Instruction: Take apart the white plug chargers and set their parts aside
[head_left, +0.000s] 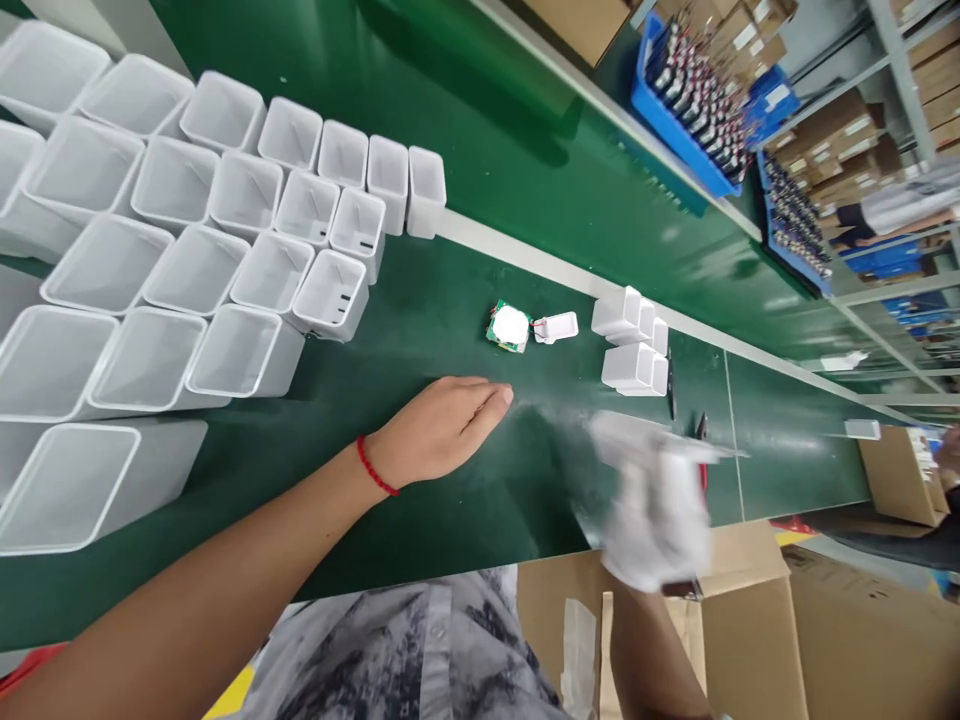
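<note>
Fingers [491, 400] of left hand [439, 430] together, flat on belt [420, 300], right hand [656, 515] blurred, grip unclear, casings [634, 368] beyond.

The left hand [442, 430] lies flat, fingers extended, on the green belt [465, 150] near a small circuit board [510, 326], while the right hand [660, 520], covered in white, is blurred.

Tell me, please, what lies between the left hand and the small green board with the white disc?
Nothing: in the head view only bare green tabletop separates the left hand from the board.
</note>
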